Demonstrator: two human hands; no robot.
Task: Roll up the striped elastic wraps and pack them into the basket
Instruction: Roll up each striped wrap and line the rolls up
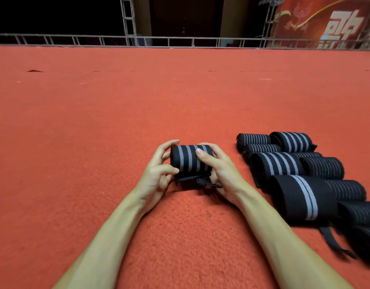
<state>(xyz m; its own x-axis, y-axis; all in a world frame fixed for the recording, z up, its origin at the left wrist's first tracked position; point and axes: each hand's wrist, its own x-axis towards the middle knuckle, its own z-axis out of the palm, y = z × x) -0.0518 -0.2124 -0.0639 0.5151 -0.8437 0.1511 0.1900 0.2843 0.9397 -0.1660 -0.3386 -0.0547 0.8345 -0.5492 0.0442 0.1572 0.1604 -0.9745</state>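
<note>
A rolled black elastic wrap with grey stripes sits just above the red carpet in the lower middle. My left hand grips its left end, thumb on the front. My right hand grips its right end, thumb pressed on top. A loose black strap end hangs from the roll's underside between my hands. To the right, several more rolled striped wraps lie packed together on the carpet. No basket is in view.
Red carpet covers the floor all around. A grey metal truss rail runs along the far edge, with a red banner at the back right. Loose black straps trail from the nearest rolls at lower right.
</note>
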